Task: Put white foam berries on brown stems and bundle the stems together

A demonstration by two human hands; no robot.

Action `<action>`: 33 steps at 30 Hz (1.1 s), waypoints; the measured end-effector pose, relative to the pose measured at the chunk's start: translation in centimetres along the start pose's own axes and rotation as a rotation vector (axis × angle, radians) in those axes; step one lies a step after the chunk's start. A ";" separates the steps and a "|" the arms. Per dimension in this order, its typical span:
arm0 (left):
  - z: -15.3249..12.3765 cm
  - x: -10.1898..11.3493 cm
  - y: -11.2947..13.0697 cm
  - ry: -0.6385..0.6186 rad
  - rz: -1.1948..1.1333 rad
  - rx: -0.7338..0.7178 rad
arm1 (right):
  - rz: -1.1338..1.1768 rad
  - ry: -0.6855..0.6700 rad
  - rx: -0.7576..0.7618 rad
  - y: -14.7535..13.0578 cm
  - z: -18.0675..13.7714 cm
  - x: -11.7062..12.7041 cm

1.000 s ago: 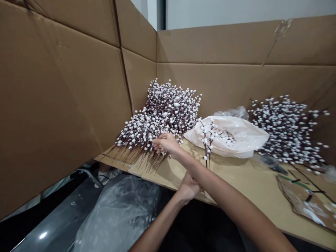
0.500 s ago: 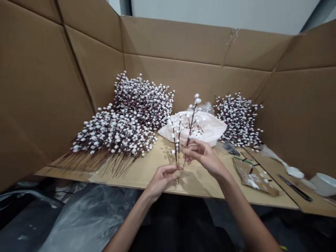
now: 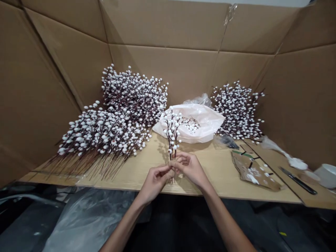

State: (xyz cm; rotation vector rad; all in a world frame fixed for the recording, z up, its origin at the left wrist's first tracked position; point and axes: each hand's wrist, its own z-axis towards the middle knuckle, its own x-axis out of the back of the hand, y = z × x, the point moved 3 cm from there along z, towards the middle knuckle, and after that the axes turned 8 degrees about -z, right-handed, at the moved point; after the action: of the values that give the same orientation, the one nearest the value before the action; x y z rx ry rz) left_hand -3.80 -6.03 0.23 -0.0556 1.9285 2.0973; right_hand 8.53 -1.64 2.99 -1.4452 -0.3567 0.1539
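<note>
Upright over the cardboard's front part stand a few dark stems with white berries, the berry sprigs (image 3: 172, 134), gathered side by side. My left hand (image 3: 156, 180) pinches them low, close to the bare stem ends. Just above and to the right, my right hand (image 3: 189, 168) closes its fingertips on the same stems, touching the left fingers. The exact grip of each fingertip is partly hidden where the hands meet. Behind the sprigs lies an open pale pink plastic bag (image 3: 207, 120) holding loose white berries and bits.
Piles of berry sprigs lie at the left front (image 3: 105, 131), left back (image 3: 133, 92) and right back (image 3: 237, 110). On the right are a stained cardboard piece (image 3: 254, 173), a black-handled knife (image 3: 298, 180) and a white roll (image 3: 325, 175). Tall cardboard walls (image 3: 162, 66) surround the surface.
My right hand has brought its sprig down and left against those in my left hand, so the stems now stand together. The view has tipped downward.
</note>
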 end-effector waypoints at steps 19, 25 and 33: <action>-1.5 0.9 3.3 0.089 -0.528 0.023 | 0.156 0.202 -0.003 -1.6 -0.8 1.5; -2.5 -0.5 4.4 -0.224 -0.983 0.004 | 0.077 0.195 0.043 -2.1 -1.4 2.5; -3.1 -1.0 4.9 -0.296 -0.881 -0.056 | 0.068 0.176 0.049 -2.1 -1.8 2.4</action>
State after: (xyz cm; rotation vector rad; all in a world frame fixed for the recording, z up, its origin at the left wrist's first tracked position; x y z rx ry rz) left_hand -4.51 -9.58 4.88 -0.4805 1.3098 1.4535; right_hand 11.16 -2.78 5.25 -1.4112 -0.1590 0.0886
